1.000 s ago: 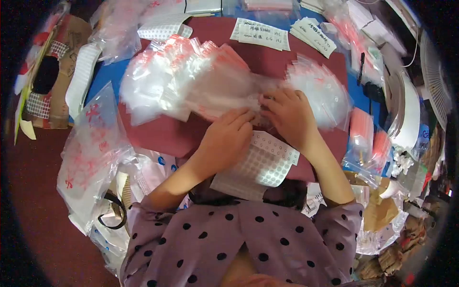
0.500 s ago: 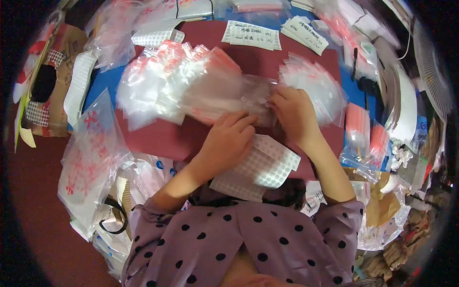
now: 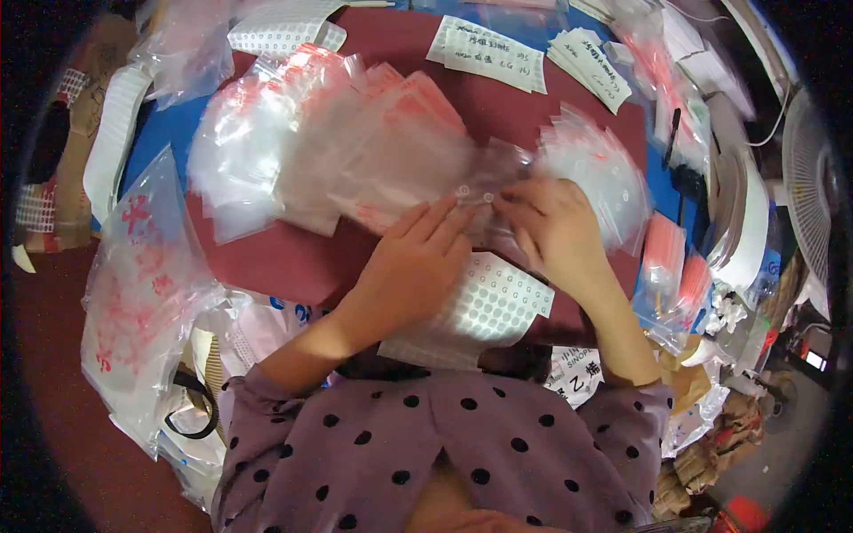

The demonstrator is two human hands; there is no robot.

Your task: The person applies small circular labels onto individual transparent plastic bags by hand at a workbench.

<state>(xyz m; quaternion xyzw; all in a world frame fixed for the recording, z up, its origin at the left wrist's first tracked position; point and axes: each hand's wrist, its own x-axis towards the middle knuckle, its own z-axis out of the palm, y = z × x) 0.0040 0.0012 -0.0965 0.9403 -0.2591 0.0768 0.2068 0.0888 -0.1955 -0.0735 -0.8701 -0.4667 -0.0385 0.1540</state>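
Observation:
My left hand (image 3: pixel 418 262) lies with its fingers stretched out, the tips against the lower edge of a clear zip bag (image 3: pixel 498 160). On that bag, close to those fingertips, shows a small round sticker (image 3: pixel 463 191). My right hand (image 3: pixel 555 222) has its fingers bent and pinched together; a second round sticker (image 3: pixel 489 197) is right at their tips. Below both hands is a sheet of round stickers (image 3: pixel 502 298) marked with the letter G. A fanned heap of clear bags with red tops (image 3: pixel 400 133) lies left of the hands, and a smaller fanned stack of bags (image 3: pixel 595 169) at the right.
Handwritten paper labels (image 3: pixel 487 55) lie at the back of the dark red board (image 3: pixel 267 271). Another sticker sheet (image 3: pixel 275 34) is at the back left. A large plastic bag with red print (image 3: pixel 147 284) hangs at the left edge. Red-topped bag bundles (image 3: pixel 665 253) sit on the right.
The view has shifted a little. My right fingertips have drawn away from the bag's right edge toward my left hand, and a second round sticker now shows at them.

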